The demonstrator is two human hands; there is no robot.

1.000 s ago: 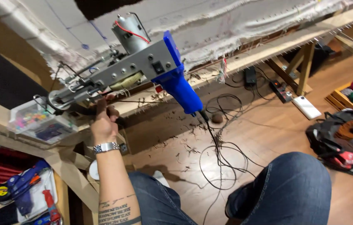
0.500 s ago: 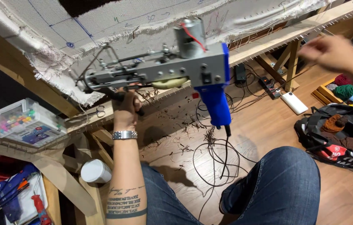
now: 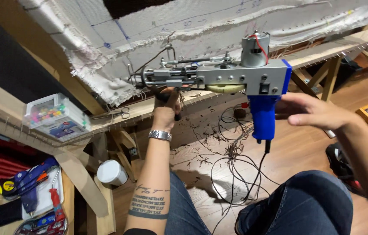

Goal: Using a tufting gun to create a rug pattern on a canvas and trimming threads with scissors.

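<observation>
A tufting gun (image 3: 236, 78) with a grey metal body, a silver motor on top and a blue grip hangs level in front of white backing cloth (image 3: 171, 39) stretched on a wooden frame. My left hand (image 3: 166, 106), with a metal watch on the wrist, is shut on the gun's black front handle from below. My right hand (image 3: 314, 113) is open, fingers spread, just to the right of the blue grip and apart from it. The gun's black cord (image 3: 253, 174) drops to the floor.
A clear box of coloured bits (image 3: 55, 117) and scissors (image 3: 114, 114) rest on the frame's lower beam (image 3: 105, 124). A white cup (image 3: 112, 172) stands below. Tools lie at lower left (image 3: 31, 191). Yarn scraps and cables litter the wooden floor (image 3: 297, 152). My knees fill the bottom.
The gun has swung from tilted to level and shifted right. My right hand has come down from the upper right to beside the blue grip.
</observation>
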